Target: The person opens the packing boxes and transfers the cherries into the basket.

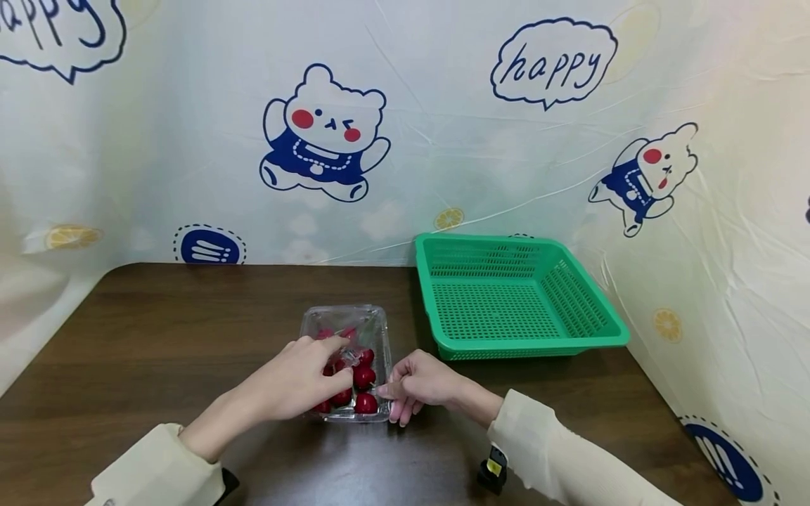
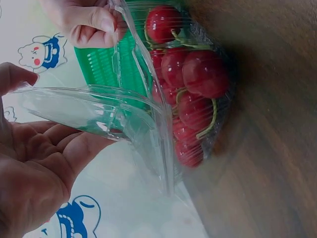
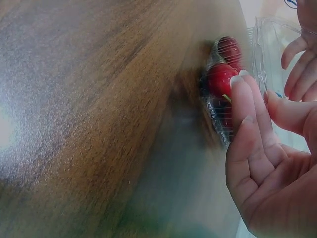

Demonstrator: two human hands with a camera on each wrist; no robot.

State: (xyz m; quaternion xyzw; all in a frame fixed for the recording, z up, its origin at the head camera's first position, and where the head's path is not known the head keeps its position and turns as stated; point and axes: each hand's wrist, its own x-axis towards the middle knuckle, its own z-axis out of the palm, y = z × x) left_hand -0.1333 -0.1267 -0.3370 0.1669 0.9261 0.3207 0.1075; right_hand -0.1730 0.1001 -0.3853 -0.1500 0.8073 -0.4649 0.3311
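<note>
A clear plastic box of red cherries with green stems stands on the table. My left hand reaches over its top; in the left wrist view, the clear lid is held between thumb and fingers. At the box's right side, near the front corner, my right hand pinches the rim between thumb and fingers. Some cherries are hidden behind the left hand. Whether the lid is fastened along its whole edge, I cannot tell.
To the right and behind the box, a green plastic basket with slotted walls stands on the dark wooden table. A pale printed cloth hangs along the table's back and right side.
</note>
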